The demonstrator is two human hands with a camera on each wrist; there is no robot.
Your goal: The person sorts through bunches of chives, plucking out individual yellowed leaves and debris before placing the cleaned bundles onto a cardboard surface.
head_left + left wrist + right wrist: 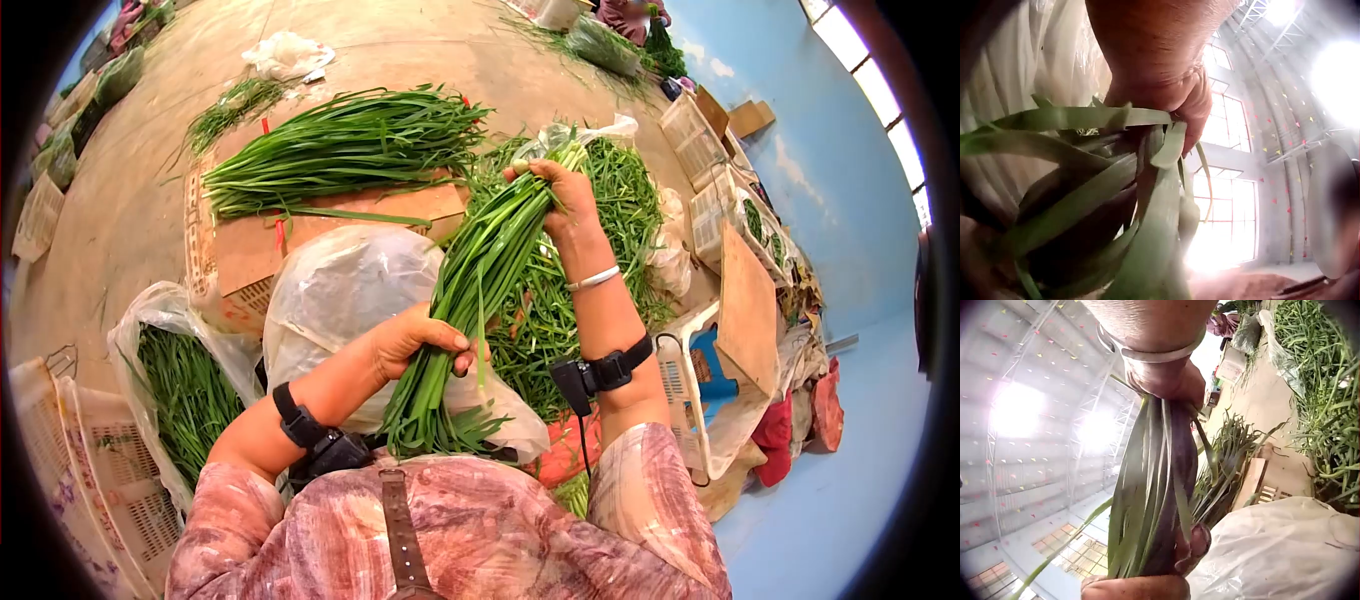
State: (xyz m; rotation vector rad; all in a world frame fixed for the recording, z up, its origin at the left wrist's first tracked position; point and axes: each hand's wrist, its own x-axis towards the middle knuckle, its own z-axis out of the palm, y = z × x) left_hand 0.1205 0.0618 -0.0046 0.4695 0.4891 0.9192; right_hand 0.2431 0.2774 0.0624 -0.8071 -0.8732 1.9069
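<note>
A bundle of long flat green leaves, like garlic chives [490,255], slants across the space before my chest, pale stem ends up and leaf tips down. My right hand [563,195] grips it near the stem ends, at the upper right. Lower down, my left hand [425,340] wraps round the leafy part, thumb across the front. In the left wrist view the leaf ends [1154,231] hang loose below the left hand. The right wrist view shows the leaves [1150,494] running between both hands. Behind the bundle lies a heap of loose chives [620,220].
A larger pile of chives [350,145] lies on a cardboard-topped crate [235,255] ahead. White plastic sheeting [350,280] covers something before me. At left are a bag of greens [185,390] and plastic crates [120,470]. More crates [690,390] line the blue wall.
</note>
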